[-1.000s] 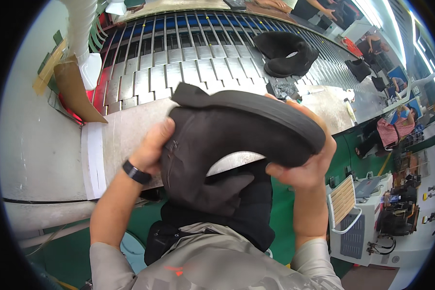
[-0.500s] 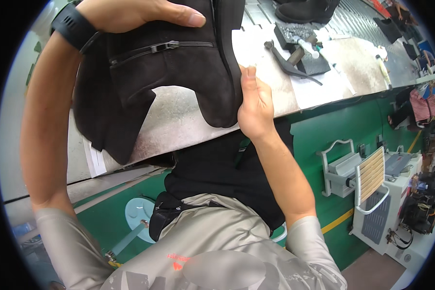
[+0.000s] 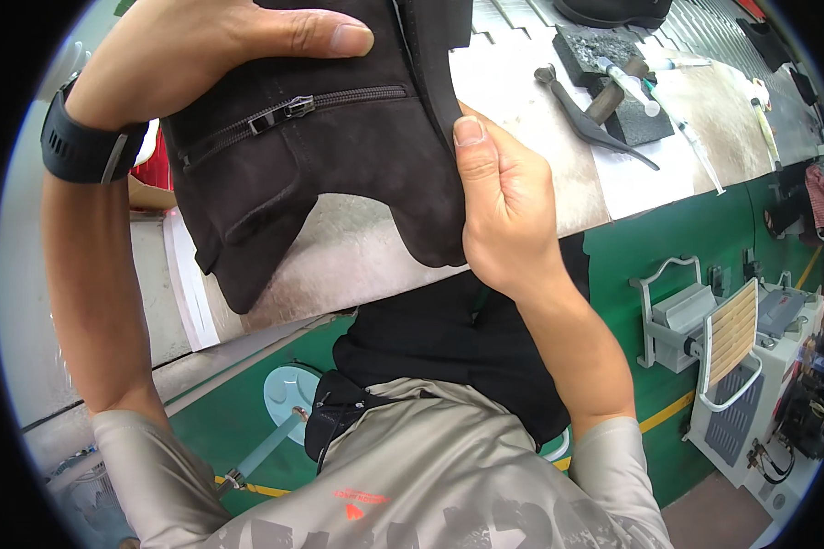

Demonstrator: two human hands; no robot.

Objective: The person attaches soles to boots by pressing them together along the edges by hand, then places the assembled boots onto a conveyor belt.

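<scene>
Head view: the dark boot point(image 3: 339, 151) is held at 11 o'clock, over the tabletop point(image 3: 334, 265), its zip point(image 3: 362, 94) facing me; my left fingers point(image 3: 307, 35) show only a thumb laid across the upper towards 12 o'clock, the rest hidden behind, so how tightly they grip I cannot tell; my right fingers point(image 3: 476, 160) pinch the toe end, thumb pressed by the sole edge point(image 3: 439, 87). I judge it fairly light, with a soft, matt shaft apt to fold yet unlikely to slip; the sole and toe should be stiffer, so I would take hold there and at the heel, keeping off the zip. One second ago the sole ran along the 12 o'clock side, toe at 3 o'clock; now the toe points to 6; since half a second ago my holds match, while the curved black tool point(image 3: 581, 119) and the syringe point(image 3: 702, 157) show farther towards 3 o'clock.
</scene>
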